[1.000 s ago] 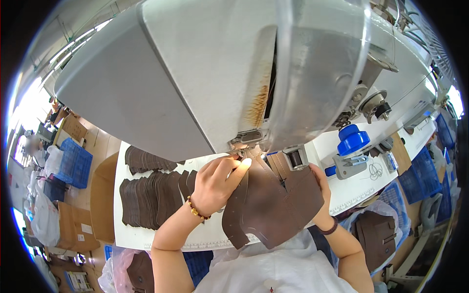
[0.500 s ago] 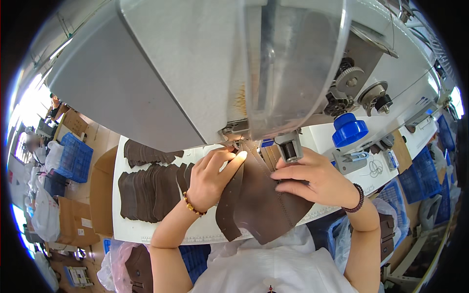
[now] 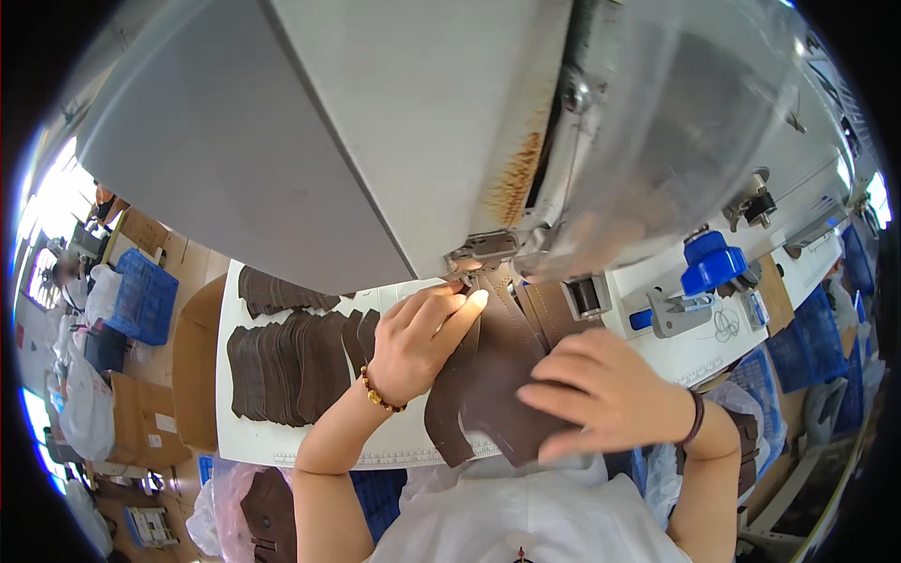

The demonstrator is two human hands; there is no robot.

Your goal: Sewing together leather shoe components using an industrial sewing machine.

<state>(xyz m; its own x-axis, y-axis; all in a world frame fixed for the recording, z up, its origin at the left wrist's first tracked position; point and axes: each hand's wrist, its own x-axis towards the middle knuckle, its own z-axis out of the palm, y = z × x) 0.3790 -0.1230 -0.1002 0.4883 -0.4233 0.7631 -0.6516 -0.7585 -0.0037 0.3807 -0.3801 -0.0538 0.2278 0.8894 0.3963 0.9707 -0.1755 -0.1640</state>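
A brown leather piece (image 3: 497, 389) with stitched lines lies under the head of a large white sewing machine (image 3: 404, 122), its lower end hanging over the table's front edge. Beside the needle area, my left hand (image 3: 413, 342) grips the leather's left edge, thumb and fingers close together. My right hand (image 3: 610, 389) has its fingers spread at the leather's right side; whether the fingertips touch it I cannot tell. A small roller foot (image 3: 587, 298) stands right of the needle area. The needle itself is hard to make out.
Stacked brown leather pieces (image 3: 291, 371) lie on the white table (image 3: 375, 450) at left. A blue knob (image 3: 711, 263) and grey thread snips (image 3: 680, 314) are on the right. Blue crates (image 3: 145, 298) and cardboard boxes (image 3: 141, 422) stand beyond the left side.
My right hand has moved down and to the right, off the upper part of the leather, and its fingers have spread. My left hand keeps its grip. The machine appears larger and shifted right.
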